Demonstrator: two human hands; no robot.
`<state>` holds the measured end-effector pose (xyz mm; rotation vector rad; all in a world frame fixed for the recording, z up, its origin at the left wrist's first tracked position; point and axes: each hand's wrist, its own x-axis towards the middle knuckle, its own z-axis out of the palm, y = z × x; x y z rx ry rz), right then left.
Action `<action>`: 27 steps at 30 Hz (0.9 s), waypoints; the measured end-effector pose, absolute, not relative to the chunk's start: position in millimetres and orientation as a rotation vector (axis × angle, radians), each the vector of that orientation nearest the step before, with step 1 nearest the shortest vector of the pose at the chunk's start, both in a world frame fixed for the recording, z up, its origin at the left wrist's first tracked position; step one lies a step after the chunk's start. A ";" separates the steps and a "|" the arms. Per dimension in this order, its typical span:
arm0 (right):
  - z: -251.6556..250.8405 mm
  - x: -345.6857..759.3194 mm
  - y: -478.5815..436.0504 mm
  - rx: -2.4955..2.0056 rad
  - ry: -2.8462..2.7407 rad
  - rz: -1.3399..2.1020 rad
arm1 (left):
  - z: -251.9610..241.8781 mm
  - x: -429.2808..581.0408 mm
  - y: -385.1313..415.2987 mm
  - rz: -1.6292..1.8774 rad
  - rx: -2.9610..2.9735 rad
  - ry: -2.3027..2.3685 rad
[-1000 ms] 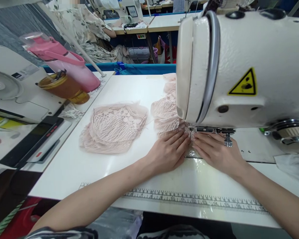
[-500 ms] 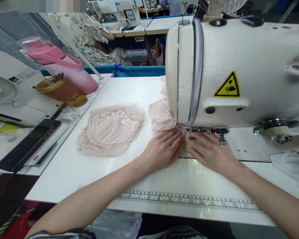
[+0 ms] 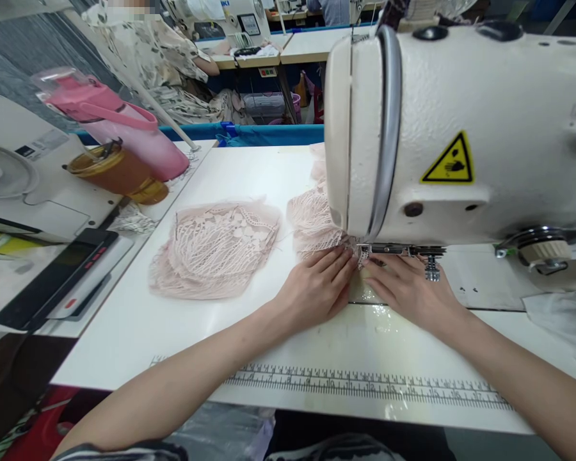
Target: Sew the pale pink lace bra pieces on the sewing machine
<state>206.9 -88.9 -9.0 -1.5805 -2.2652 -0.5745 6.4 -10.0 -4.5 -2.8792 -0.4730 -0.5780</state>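
Note:
Pale pink lace (image 3: pixel 312 221) lies left of and partly under the head of a white sewing machine (image 3: pixel 432 121). My left hand (image 3: pixel 319 282) rests flat on the lace's front edge, fingers stretched toward the presser foot. On the other side of the foot, my right hand (image 3: pixel 410 288) lies with its fingers extended; the machine hides some of its fingertips. A bit of lace shows between the two hands, beside the metal foot parts (image 3: pixel 403 250). A separate stack of pink lace pieces (image 3: pixel 216 250) sits further left on the white table (image 3: pixel 211 330).
A pink bottle (image 3: pixel 120 128), an amber cup (image 3: pixel 120 173) and a black device (image 3: pixel 52 278) stand at the left beside another machine. A printed ruler (image 3: pixel 365 387) runs along the front edge. Behind, a person in a floral top (image 3: pixel 148 51) sits near another sewing machine.
The machine head appears slightly further right and higher, as the view has shifted a little. Both hands stay beside the foot, with hardly any visible movement.

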 end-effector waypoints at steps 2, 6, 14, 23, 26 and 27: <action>-10.6 207.1 -89.1 -1.581 -2.260 -0.625 | -4.6 6.6 -9.9 -0.574 -2.878 -0.464; -10.0 205.8 -87.3 -1.555 -2.245 -0.710 | -4.4 7.3 -9.8 -0.578 -2.885 -0.446; -8.7 204.8 -86.0 -1.496 -2.261 -0.594 | -3.3 8.9 -10.3 -0.593 -2.861 -0.436; -5.8 206.7 -85.5 -1.478 -2.282 -0.736 | -5.7 8.2 -10.7 -0.575 -2.884 -0.464; -7.5 207.9 -84.7 -1.469 -2.290 -0.755 | -6.0 8.1 -10.6 -0.587 -2.888 -0.469; -8.5 208.5 -84.4 -1.466 -2.303 -0.745 | -6.0 8.1 -10.6 -0.586 -2.887 -0.476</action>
